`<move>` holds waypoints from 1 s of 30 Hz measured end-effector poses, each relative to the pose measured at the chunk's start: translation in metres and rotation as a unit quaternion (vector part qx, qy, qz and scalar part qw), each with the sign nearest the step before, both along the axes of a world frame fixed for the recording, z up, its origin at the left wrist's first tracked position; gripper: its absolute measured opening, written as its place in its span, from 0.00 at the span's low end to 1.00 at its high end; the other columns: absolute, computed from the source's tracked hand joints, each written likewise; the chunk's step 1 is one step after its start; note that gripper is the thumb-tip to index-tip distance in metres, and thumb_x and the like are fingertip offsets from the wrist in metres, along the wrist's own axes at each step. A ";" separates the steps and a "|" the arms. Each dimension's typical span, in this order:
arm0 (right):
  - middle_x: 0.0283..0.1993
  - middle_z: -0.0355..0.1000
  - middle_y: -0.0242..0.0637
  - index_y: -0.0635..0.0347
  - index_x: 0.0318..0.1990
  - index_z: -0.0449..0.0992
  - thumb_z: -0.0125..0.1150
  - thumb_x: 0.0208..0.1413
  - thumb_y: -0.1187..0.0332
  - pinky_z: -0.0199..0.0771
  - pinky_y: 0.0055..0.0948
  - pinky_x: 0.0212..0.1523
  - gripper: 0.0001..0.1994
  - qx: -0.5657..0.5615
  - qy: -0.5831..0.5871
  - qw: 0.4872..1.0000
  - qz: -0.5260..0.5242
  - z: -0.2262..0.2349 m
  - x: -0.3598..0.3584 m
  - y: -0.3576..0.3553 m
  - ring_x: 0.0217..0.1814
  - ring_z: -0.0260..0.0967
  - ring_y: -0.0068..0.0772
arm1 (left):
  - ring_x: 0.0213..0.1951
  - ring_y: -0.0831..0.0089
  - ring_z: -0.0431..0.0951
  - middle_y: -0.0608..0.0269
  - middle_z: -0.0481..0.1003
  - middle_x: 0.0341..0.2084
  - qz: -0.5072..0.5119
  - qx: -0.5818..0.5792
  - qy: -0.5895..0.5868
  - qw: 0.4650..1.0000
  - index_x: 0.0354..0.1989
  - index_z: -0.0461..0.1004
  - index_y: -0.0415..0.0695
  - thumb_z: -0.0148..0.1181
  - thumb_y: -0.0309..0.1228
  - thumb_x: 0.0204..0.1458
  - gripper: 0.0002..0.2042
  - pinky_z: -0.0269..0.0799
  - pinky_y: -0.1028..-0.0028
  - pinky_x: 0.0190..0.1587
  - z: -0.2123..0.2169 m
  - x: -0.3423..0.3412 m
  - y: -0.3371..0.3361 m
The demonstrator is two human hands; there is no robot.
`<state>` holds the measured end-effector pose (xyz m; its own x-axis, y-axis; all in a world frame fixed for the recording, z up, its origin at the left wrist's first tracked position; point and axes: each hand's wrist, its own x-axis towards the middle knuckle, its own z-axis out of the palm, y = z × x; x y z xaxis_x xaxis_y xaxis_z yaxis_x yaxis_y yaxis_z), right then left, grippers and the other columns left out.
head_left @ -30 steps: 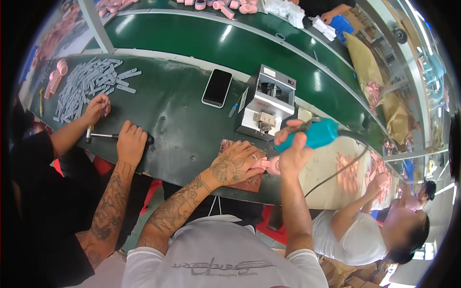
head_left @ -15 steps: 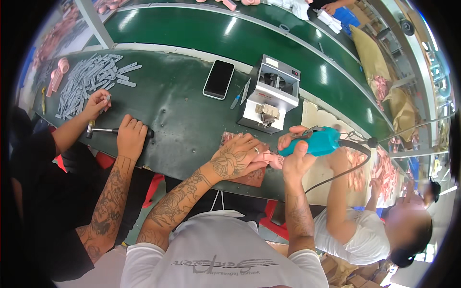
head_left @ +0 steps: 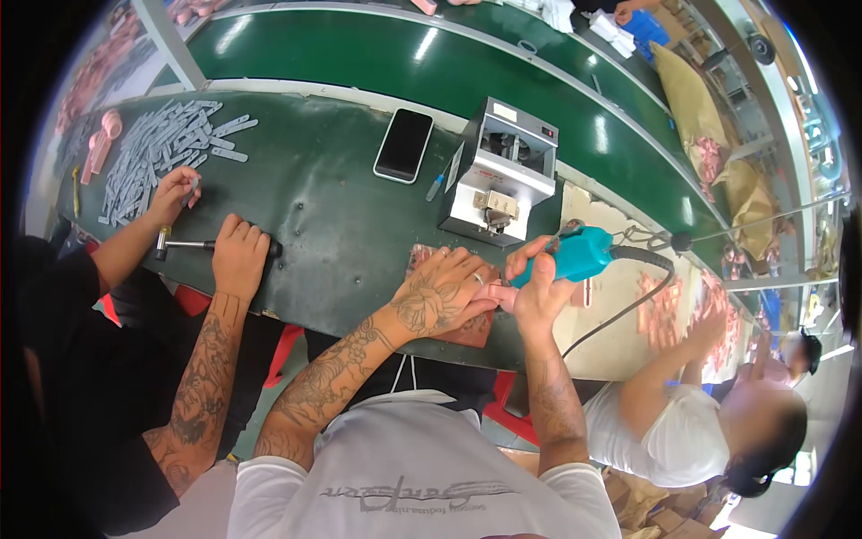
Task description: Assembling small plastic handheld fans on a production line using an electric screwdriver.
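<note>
My left hand [head_left: 438, 292] lies over a reddish-brown block [head_left: 476, 332] at the bench's near edge, its fingers closed on a pink plastic piece [head_left: 499, 295]. My right hand [head_left: 541, 292] is wrapped round a teal electric screwdriver [head_left: 582, 255], tilted with its cable end to the right. The tool's tip is hidden behind my fingers, beside the pink piece. A grey tabletop machine [head_left: 503, 171] stands just beyond my hands. Left of it lie a phone [head_left: 404, 145] and a small blue-tipped tool [head_left: 435, 187].
At left, a co-worker's hands hold a hammer [head_left: 193, 243] and a grey strip, near a pile of grey strips [head_left: 157, 148]. At right, another person reaches over pink pieces [head_left: 660, 310]. The screwdriver's black cable [head_left: 628, 307] loops down. A green conveyor [head_left: 323, 56] runs behind the bench.
My right hand and the screwdriver have shifted slightly left and the tool has tilted more. The right co-worker's arm has swung away to the right, toward the pink pieces. My left hand stays put.
</note>
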<state>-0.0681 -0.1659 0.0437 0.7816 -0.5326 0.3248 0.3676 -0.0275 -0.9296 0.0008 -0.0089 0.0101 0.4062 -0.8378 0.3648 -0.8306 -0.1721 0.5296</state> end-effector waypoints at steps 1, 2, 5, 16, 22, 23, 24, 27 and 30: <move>0.28 0.69 0.34 0.68 0.45 0.69 0.65 0.65 0.53 0.69 0.28 0.30 0.23 -0.019 0.015 1.000 -0.003 0.003 -0.001 0.000 0.27 0.68 0.27 | 0.51 0.60 0.72 0.60 0.75 0.47 -0.003 0.008 0.002 1.000 0.50 0.76 0.45 0.60 0.46 0.60 0.19 0.67 0.57 0.55 0.001 0.000 0.000; 0.27 0.69 0.34 0.68 0.46 0.69 0.65 0.65 0.53 0.69 0.28 0.30 0.23 -0.039 0.029 0.999 -0.005 0.006 0.000 0.000 0.27 0.69 0.26 | 0.51 0.60 0.72 0.60 0.75 0.47 -0.002 0.005 -0.001 1.000 0.50 0.76 0.45 0.60 0.46 0.60 0.19 0.67 0.57 0.55 0.001 0.000 0.000; 0.27 0.70 0.33 0.69 0.49 0.70 0.64 0.65 0.50 0.69 0.27 0.30 0.25 -0.033 -0.010 0.999 -0.013 0.020 0.020 0.003 0.27 0.69 0.25 | 0.52 0.59 0.72 0.60 0.76 0.48 0.012 -0.011 0.009 1.000 0.52 0.76 0.45 0.59 0.45 0.61 0.18 0.67 0.56 0.57 0.001 0.001 0.005; 0.27 0.72 0.34 0.66 0.44 0.71 0.61 0.68 0.52 0.71 0.28 0.31 0.21 -0.087 -0.098 0.991 -0.001 0.004 0.073 -0.010 0.27 0.70 0.25 | 0.52 0.57 0.73 0.58 0.77 0.47 0.013 -0.064 -0.006 0.998 0.53 0.77 0.45 0.57 0.38 0.60 0.16 0.69 0.56 0.55 -0.004 -0.002 0.004; 0.26 0.69 0.32 0.65 0.49 0.71 0.63 0.64 0.43 0.69 0.28 0.29 0.28 -0.007 -0.025 0.999 -0.032 0.029 0.029 0.006 0.27 0.69 0.26 | 0.46 0.56 0.75 0.61 0.79 0.45 0.018 -0.076 0.030 0.996 0.51 0.81 0.47 0.58 0.37 0.60 0.14 0.70 0.55 0.51 -0.005 -0.002 0.006; 0.26 0.70 0.33 0.66 0.49 0.70 0.63 0.63 0.41 0.69 0.28 0.29 0.31 -0.008 -0.032 0.999 -0.023 0.031 0.019 0.003 0.27 0.69 0.26 | 0.48 0.57 0.74 0.59 0.78 0.45 0.009 -0.060 0.037 0.997 0.52 0.79 0.46 0.56 0.36 0.60 0.15 0.69 0.56 0.53 -0.006 -0.001 0.004; 0.26 0.70 0.33 0.67 0.50 0.70 0.64 0.61 0.39 0.69 0.28 0.28 0.33 -0.008 -0.039 0.999 -0.014 0.034 0.009 0.004 0.27 0.69 0.27 | 0.50 0.58 0.73 0.56 0.77 0.45 -0.002 -0.042 0.044 0.998 0.54 0.77 0.44 0.55 0.35 0.61 0.16 0.69 0.57 0.55 -0.001 0.002 0.004; 0.26 0.68 0.34 0.68 0.49 0.69 0.63 0.59 0.36 0.68 0.29 0.28 0.37 -0.036 -0.001 0.999 -0.014 0.032 -0.011 0.008 0.25 0.67 0.28 | 0.50 0.60 0.73 0.59 0.77 0.45 0.003 -0.046 0.037 0.998 0.54 0.77 0.44 0.56 0.34 0.60 0.16 0.69 0.59 0.54 0.003 0.004 0.005; 0.26 0.70 0.34 0.69 0.51 0.70 0.65 0.59 0.37 0.68 0.27 0.28 0.37 -0.028 0.005 1.000 -0.012 0.026 -0.018 0.010 0.27 0.69 0.26 | 0.50 0.62 0.73 0.62 0.77 0.45 0.007 -0.047 0.044 0.998 0.54 0.77 0.45 0.57 0.34 0.60 0.16 0.69 0.60 0.55 0.000 0.005 0.005</move>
